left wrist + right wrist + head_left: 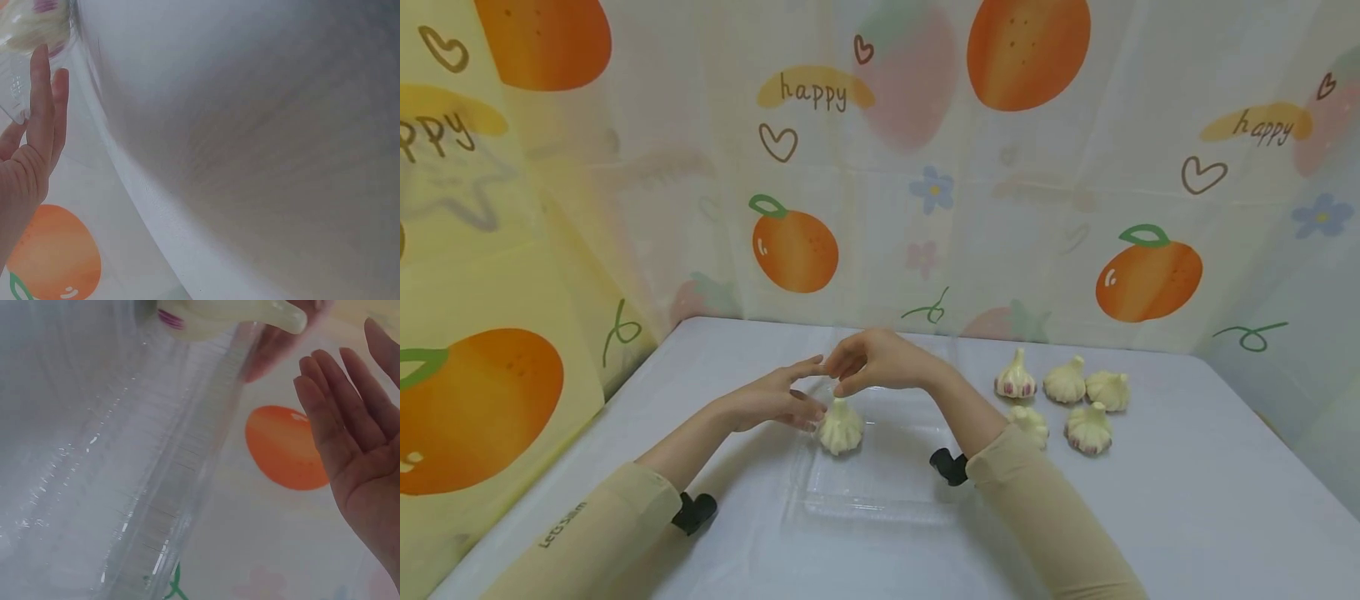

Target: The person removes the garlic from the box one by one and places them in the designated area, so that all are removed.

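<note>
A pale garlic bulb [840, 428] stands stem-up at the left side of a clear plastic container [880, 505]. My left hand [771, 398] is at the container's left side, its fingers mostly straight beside the bulb. In the left wrist view, the left hand [39, 122] has fingers in front of the clear wall; firm contact is hard to judge. Just above the bulb's stem hovers my right hand [883, 360], fingers loosely bent. The right wrist view shows the right hand [356, 437] holding nothing, apart from the garlic bulb [212, 317].
Several more garlic bulbs [1064, 381] lie in a loose group on the white table [1180, 500], right of the container. A fruit-printed curtain [880, 208] hangs behind the table and along its left side. Black wrist mounts [695, 512] sit below both forearms.
</note>
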### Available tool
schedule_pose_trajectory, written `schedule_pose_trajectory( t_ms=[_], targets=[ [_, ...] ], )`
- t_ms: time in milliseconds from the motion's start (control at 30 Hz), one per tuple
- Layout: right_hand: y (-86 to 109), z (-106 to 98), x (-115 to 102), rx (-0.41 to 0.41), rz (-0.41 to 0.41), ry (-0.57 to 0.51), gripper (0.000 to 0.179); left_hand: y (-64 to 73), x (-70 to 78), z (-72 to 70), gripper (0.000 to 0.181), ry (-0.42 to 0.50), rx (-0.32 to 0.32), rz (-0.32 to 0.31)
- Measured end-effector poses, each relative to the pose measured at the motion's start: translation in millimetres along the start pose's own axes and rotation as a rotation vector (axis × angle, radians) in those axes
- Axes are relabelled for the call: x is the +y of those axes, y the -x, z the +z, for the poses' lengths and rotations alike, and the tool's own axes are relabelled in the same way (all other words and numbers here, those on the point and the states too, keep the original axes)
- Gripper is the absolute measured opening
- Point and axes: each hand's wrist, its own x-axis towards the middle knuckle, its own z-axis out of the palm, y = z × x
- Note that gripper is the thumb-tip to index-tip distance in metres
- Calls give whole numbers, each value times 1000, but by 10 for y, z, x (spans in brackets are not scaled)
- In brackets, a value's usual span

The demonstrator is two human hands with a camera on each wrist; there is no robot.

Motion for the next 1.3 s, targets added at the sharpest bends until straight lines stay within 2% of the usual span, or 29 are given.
schedule_pose_trajectory(
  t_ms=[100, 233, 467, 633, 967, 1300],
  targets=[
    [-7, 31, 22, -25, 11, 13, 27, -1, 2, 0, 86, 3, -4, -3],
    [-25, 71, 52, -55, 21, 25, 27, -8, -3, -2, 82, 1, -4, -5],
    [-36, 129, 80, -62, 73, 78, 27, -3, -10, -6, 74, -10, -4, 4],
    [-38, 161, 90, -80, 86, 108, 27, 3, -11, -6, 77, -18, -6, 15],
    [-26, 208, 104, -106, 90, 135, 23, -5, -15, 3, 78, -27, -5, 20],
    [-31, 209, 143, -89, 65, 170, 12, -11, -19, 2, 79, -22, -7, 21]
  ],
)
